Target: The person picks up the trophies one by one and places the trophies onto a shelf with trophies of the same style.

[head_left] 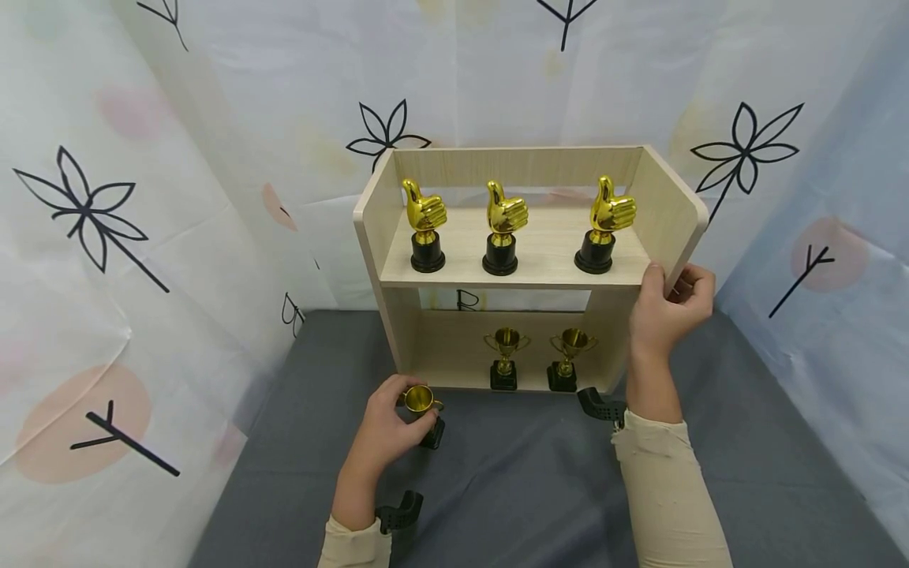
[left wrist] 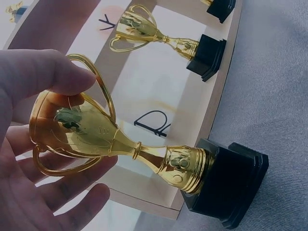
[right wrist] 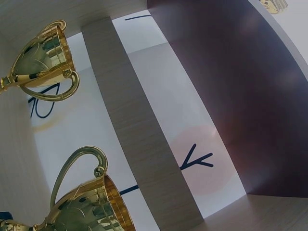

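Note:
A small gold trophy cup [left wrist: 82, 125] with two handles and a black base is held in my left hand [head_left: 389, 422], the thumb over its bowl. In the head view this cup is at the front left of the wooden shelf unit [head_left: 518, 285]. My right hand [head_left: 663, 312] grips the front edge of the unit's right side panel, thumb on the inner side. On the lower shelf stand two like trophy cups, a middle cup [head_left: 505, 355] and a right cup [head_left: 568, 359]. The right wrist view shows both cups close up, but not the hand.
Three gold thumbs-up trophies stand on the upper shelf: a left one [head_left: 426, 225], a middle one [head_left: 503, 229] and a right one [head_left: 604, 225]. A grey cloth [head_left: 511, 489] covers the table. Patterned white sheets [head_left: 248, 118] hang behind and at both sides.

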